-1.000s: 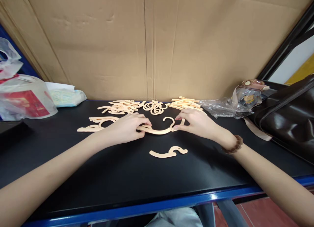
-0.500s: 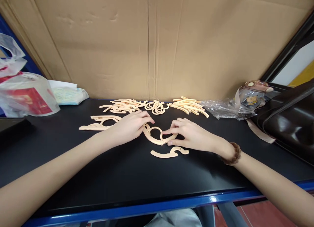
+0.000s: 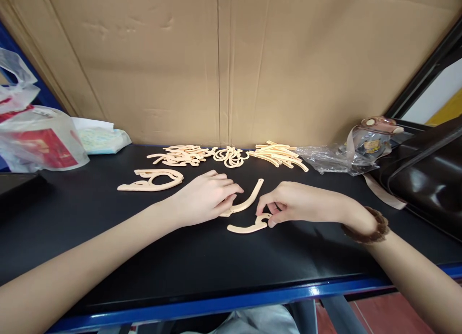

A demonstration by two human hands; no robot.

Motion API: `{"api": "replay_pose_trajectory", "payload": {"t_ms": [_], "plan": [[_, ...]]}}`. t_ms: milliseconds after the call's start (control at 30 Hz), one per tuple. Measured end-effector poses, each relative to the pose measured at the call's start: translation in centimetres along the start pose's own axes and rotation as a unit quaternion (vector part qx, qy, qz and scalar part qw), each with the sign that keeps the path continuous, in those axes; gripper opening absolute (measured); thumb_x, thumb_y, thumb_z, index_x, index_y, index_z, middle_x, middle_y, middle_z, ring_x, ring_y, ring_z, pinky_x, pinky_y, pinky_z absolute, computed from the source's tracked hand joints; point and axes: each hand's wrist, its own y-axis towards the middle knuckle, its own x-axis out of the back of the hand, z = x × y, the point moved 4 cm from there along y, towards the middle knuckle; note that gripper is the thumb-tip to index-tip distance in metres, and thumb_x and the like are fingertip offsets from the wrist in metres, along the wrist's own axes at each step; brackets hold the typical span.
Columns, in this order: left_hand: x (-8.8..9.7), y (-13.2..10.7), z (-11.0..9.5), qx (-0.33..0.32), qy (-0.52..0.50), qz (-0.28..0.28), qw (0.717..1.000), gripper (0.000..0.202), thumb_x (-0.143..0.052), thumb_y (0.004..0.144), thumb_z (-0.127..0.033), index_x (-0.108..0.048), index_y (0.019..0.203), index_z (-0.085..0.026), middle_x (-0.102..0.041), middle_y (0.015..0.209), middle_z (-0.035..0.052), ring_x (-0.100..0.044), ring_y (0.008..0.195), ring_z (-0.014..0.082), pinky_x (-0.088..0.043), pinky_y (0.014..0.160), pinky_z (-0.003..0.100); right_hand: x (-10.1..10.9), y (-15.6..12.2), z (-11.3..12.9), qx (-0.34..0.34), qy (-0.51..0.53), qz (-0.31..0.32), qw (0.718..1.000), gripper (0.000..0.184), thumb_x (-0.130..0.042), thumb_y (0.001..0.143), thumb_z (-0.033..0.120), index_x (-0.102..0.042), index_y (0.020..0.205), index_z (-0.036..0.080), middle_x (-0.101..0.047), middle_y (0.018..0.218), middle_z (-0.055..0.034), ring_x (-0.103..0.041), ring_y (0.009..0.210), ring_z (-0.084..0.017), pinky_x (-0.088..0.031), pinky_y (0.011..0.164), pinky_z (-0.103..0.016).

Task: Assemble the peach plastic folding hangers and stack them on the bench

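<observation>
My left hand (image 3: 212,197), fingers bent and thumb closed in, grips a beige plastic folding hanger (image 3: 249,202). One curved arm of it sticks out to the right, while the rest is hidden under the hand. Just right of it, my right hand (image 3: 294,204) pinches the hook end of a loose hanger arm (image 3: 245,229) that lies on the black table. This piece has a long curved part to the left and a small curl under my right fingertips. Farther left rests a folded hanger (image 3: 159,181) with a round opening.
Along the back lie piles of hanger arms (image 3: 186,155), small hooks (image 3: 230,157) and curved strips (image 3: 277,156). Clear plastic wrap (image 3: 332,160) and a dark bag (image 3: 426,175) are at the right. A plastic-bagged tub (image 3: 46,139) and a tissue pack (image 3: 103,139) stand at the left.
My right hand has let go of the hanger and moved right and nearer to the loose arm. My left hand has shifted right and nearer, now covering the hanger's ring part.
</observation>
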Motion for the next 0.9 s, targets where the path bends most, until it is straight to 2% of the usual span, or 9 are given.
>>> {"api": "replay_pose_trajectory", "payload": {"t_ms": [200,333,433,533,633,700,767,833,900], "plan": [[0.1,0.3,-0.9,0.054,0.061,-0.005,0.997,0.039,-0.033,0.099,-0.037,-0.067,0.098,-0.019,-0.059,0.060,0.0009,-0.056,0.060,0.0154,-0.041,0.078,0.034,0.9,-0.1,-1.4,-0.038,-0.106,-0.090,0.990,0.017,-0.052,0.089,0.017,-0.068,0.084,0.021,-0.066,0.081,0.0003,-0.058,0.071,-0.013,-0.038,0.064,-0.025],[-0.8,0.1,-1.6,0.084,0.018,0.007,0.996,0.036,-0.047,0.092,-0.049,-0.065,0.101,-0.018,-0.060,0.062,-0.0003,-0.059,0.060,0.0169,-0.042,0.067,0.030,1.1,0.1,-2.1,-0.058,-0.129,-0.125,0.982,0.022,-0.052,0.091,0.031,-0.066,0.079,0.020,-0.064,0.085,-0.0020,-0.058,0.071,-0.015,-0.038,0.064,-0.027],[-1.3,0.0,-1.6,0.106,-0.020,0.032,0.994,0.032,-0.054,0.089,-0.044,-0.063,0.106,-0.019,-0.063,0.066,-0.0008,-0.060,0.061,0.0182,-0.041,0.060,0.029,1.3,0.2,-2.4,-0.061,-0.128,-0.154,0.978,0.026,-0.053,0.091,0.038,-0.063,0.077,0.019,-0.064,0.083,-0.0026,-0.058,0.075,-0.016,-0.038,0.064,-0.028],[-1.2,-0.1,-1.6,0.118,-0.066,0.043,0.990,0.032,-0.058,0.086,-0.040,-0.061,0.112,-0.023,-0.063,0.063,-0.0035,-0.061,0.063,0.0184,-0.040,0.059,0.028,1.7,0.1,-2.6,-0.105,-0.162,-0.187,0.963,0.032,-0.056,0.088,0.046,-0.057,0.071,0.019,-0.063,0.076,-0.0028,-0.057,0.073,-0.017,-0.036,0.062,-0.027],[-0.9,-0.1,-1.8,0.127,-0.108,0.050,0.985,0.027,-0.060,0.084,-0.043,-0.063,0.104,-0.026,-0.063,0.059,-0.0057,-0.061,0.064,0.0182,-0.039,0.059,0.028,1.2,0.2,-2.7,-0.151,-0.162,-0.158,0.962,0.034,-0.060,0.082,0.053,-0.053,0.076,0.020,-0.061,0.068,-0.0006,-0.055,0.062,-0.016,-0.031,0.054,-0.026],[-0.8,-0.1,-2.1,0.129,-0.124,0.054,0.982,0.025,-0.059,0.083,-0.049,-0.065,0.089,-0.025,-0.062,0.058,-0.0054,-0.060,0.063,0.0178,-0.038,0.058,0.028,0.7,0.3,-2.4,-0.142,-0.137,-0.136,0.971,0.030,-0.062,0.081,0.049,-0.051,0.085,0.021,-0.061,0.070,0.0003,-0.054,0.060,-0.016,-0.030,0.052,-0.025],[-0.7,0.0,-2.3,0.131,-0.128,0.051,0.982,0.032,-0.058,0.082,-0.055,-0.064,0.078,-0.023,-0.062,0.059,-0.0042,-0.059,0.063,0.0178,-0.038,0.059,0.028,0.3,0.4,-2.0,-0.117,-0.101,-0.127,0.980,0.021,-0.061,0.083,0.034,-0.049,0.092,0.021,-0.062,0.072,0.0009,-0.056,0.063,-0.015,-0.032,0.053,-0.024],[-0.7,0.0,-2.5,0.133,-0.129,0.036,0.982,0.036,-0.061,0.079,-0.058,-0.062,0.078,-0.022,-0.062,0.061,-0.0033,-0.058,0.064,0.0179,-0.038,0.060,0.029,0.1,0.4,-1.8,-0.108,-0.083,-0.120,0.983,0.016,-0.057,0.081,0.017,-0.049,0.095,0.021,-0.062,0.071,0.0017,-0.057,0.064,-0.014,-0.033,0.054,-0.023],[-0.7,0.1,-2.6,0.132,-0.134,0.017,0.982,0.036,-0.065,0.076,-0.056,-0.061,0.081,-0.021,-0.062,0.067,-0.0026,-0.058,0.067,0.0180,-0.039,0.062,0.029,0.0,0.4,-1.9,-0.112,-0.102,-0.120,0.981,0.022,-0.053,0.077,0.008,-0.051,0.096,0.020,-0.063,0.071,0.0011,-0.057,0.063,-0.014,-0.032,0.054,-0.024]]}}
